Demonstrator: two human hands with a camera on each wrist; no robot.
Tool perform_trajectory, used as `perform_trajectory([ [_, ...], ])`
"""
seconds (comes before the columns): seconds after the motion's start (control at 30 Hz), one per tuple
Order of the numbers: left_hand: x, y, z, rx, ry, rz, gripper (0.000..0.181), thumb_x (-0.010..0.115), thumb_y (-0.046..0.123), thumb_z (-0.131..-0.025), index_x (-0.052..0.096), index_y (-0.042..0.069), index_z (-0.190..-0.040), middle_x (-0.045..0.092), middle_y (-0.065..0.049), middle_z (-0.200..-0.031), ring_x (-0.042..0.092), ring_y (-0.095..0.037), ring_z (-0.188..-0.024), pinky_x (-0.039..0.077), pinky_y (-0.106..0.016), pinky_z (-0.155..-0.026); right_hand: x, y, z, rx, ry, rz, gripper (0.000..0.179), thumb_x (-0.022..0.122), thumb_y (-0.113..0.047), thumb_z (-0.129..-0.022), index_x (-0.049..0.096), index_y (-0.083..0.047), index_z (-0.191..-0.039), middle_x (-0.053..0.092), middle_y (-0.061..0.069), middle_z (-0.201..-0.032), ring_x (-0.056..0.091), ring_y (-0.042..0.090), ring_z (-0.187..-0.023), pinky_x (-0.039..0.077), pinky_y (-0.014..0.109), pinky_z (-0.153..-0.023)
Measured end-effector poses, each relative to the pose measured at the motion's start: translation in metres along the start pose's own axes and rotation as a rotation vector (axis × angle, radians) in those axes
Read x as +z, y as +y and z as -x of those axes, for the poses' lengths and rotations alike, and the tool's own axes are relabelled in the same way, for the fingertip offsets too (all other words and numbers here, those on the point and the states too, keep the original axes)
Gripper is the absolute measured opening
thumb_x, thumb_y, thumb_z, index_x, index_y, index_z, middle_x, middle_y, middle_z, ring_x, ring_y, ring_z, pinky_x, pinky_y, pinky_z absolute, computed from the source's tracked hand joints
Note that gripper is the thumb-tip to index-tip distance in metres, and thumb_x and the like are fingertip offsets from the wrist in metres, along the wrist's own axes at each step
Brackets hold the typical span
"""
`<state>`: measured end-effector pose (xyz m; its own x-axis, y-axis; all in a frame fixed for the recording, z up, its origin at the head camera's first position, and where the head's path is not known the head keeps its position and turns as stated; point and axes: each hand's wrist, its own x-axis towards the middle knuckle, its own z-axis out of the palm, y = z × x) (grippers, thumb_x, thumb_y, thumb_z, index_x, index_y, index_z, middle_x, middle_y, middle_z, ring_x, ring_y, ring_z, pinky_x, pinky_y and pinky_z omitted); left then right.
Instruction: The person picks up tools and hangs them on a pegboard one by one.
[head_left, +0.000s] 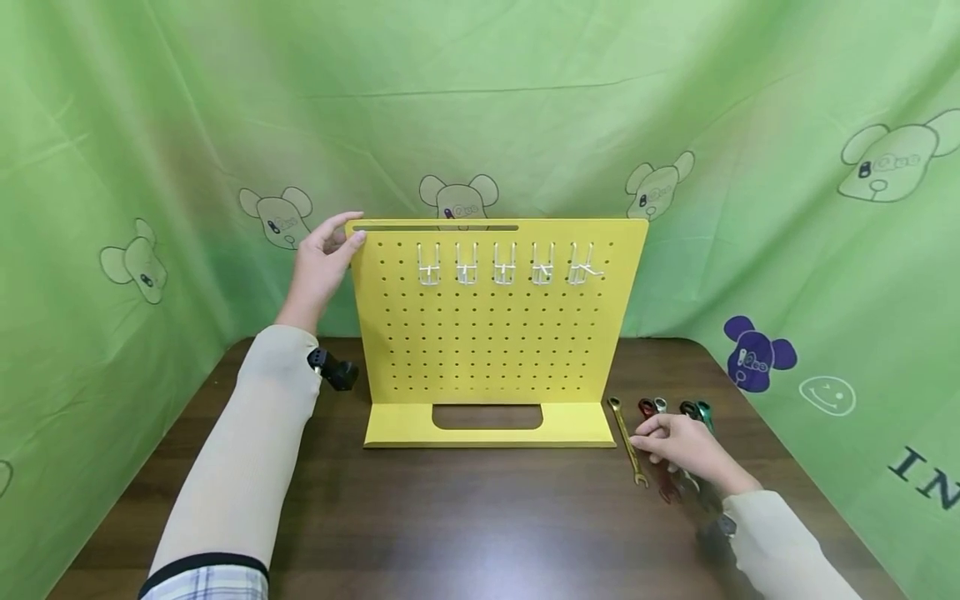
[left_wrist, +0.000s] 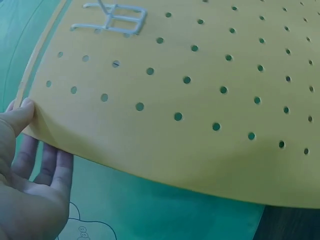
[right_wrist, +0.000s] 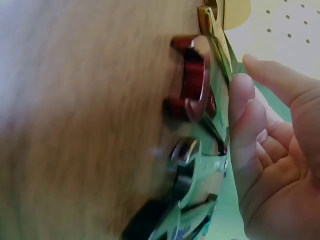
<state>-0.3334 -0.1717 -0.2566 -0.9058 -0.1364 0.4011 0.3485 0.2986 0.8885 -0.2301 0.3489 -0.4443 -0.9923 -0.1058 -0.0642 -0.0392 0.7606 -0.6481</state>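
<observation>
A yellow pegboard (head_left: 487, 333) stands upright on its base. My left hand (head_left: 318, 267) grips its upper left corner, thumb (left_wrist: 21, 116) on the front face and the other fingers behind. Over the wrenches at the right, my right hand (head_left: 686, 446) hovers with bent fingers and nothing visibly held. Its fingertips are near a gold combination wrench (head_left: 628, 446) lying beside the base. A red wrench (right_wrist: 192, 85) lies partly under the hand, along with silver (head_left: 661, 405), black (head_left: 688, 408) and green (head_left: 705, 412) ones whose lengths are mostly hidden.
Several white wire hooks (head_left: 504, 265) hang in a row near the pegboard's top; the rightmost has a prong angled sideways. The base has a cutout (head_left: 487, 407). Beneath is a dark wooden table (head_left: 450, 517). Green printed cloth (head_left: 525, 108) encloses the back and sides.
</observation>
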Motion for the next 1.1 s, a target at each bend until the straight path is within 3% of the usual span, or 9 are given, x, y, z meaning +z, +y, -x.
perform_trajectory([
  [0.27,0.0,0.002,-0.002,-0.062,-0.065,0.04,0.041,0.063,0.031,-0.101,0.058,0.024,-0.14,0.061,-0.005,-0.111,0.058,-0.017,-0.098,0.05,-0.035,-0.09,0.005,-0.002,-0.005,0.062,-0.017,-0.015,0.024,0.076,-0.023,-0.091,0.07,0.0,-0.095,0.067,0.002,-0.067,0.062,0.018,-0.058,0.056,0.033,-0.05],
  [0.77,-0.003,0.0,-0.002,-0.072,-0.074,0.071,0.041,0.062,0.027,-0.101,0.057,0.022,-0.141,0.061,-0.006,-0.114,0.06,-0.017,-0.099,0.05,-0.034,-0.092,0.004,-0.008,-0.014,0.166,-0.048,-0.056,0.031,0.077,-0.028,-0.089,0.075,0.002,-0.096,0.066,0.002,-0.07,0.062,0.014,-0.062,0.058,0.032,-0.055],
  [0.83,-0.003,0.0,-0.002,-0.073,-0.074,0.07,0.041,0.062,0.027,-0.101,0.056,0.022,-0.141,0.061,-0.007,-0.115,0.06,-0.017,-0.1,0.05,-0.034,-0.093,0.004,-0.008,-0.015,0.168,-0.044,-0.053,0.029,0.077,-0.027,-0.089,0.076,0.002,-0.093,0.066,0.002,-0.069,0.061,0.014,-0.06,0.058,0.032,-0.054],
  [0.9,-0.003,0.0,-0.002,-0.076,-0.074,0.065,0.042,0.062,0.028,-0.101,0.056,0.021,-0.142,0.061,-0.007,-0.116,0.06,-0.017,-0.101,0.05,-0.035,-0.094,0.005,-0.008,-0.016,0.19,-0.032,-0.051,0.029,0.078,-0.028,-0.088,0.073,0.0,-0.08,0.064,0.001,-0.066,0.061,0.014,-0.059,0.058,0.031,-0.054],
  [1.0,-0.003,0.0,-0.002,-0.081,-0.075,0.06,0.043,0.062,0.028,-0.101,0.055,0.02,-0.142,0.061,-0.007,-0.117,0.06,-0.018,-0.103,0.05,-0.036,-0.095,0.006,-0.008,-0.017,0.209,-0.023,-0.052,0.035,0.077,-0.028,-0.087,0.061,-0.008,-0.062,0.061,0.001,-0.061,0.06,0.013,-0.056,0.057,0.029,-0.053],
  [1.1,-0.003,0.001,-0.001,-0.081,-0.078,0.062,0.043,0.062,0.027,-0.101,0.055,0.02,-0.142,0.061,-0.007,-0.118,0.06,-0.018,-0.103,0.05,-0.036,-0.095,0.006,-0.008,-0.017,0.22,-0.018,-0.059,0.041,0.076,-0.028,-0.087,0.053,-0.013,-0.057,0.059,0.001,-0.057,0.059,0.012,-0.054,0.056,0.027,-0.052],
])
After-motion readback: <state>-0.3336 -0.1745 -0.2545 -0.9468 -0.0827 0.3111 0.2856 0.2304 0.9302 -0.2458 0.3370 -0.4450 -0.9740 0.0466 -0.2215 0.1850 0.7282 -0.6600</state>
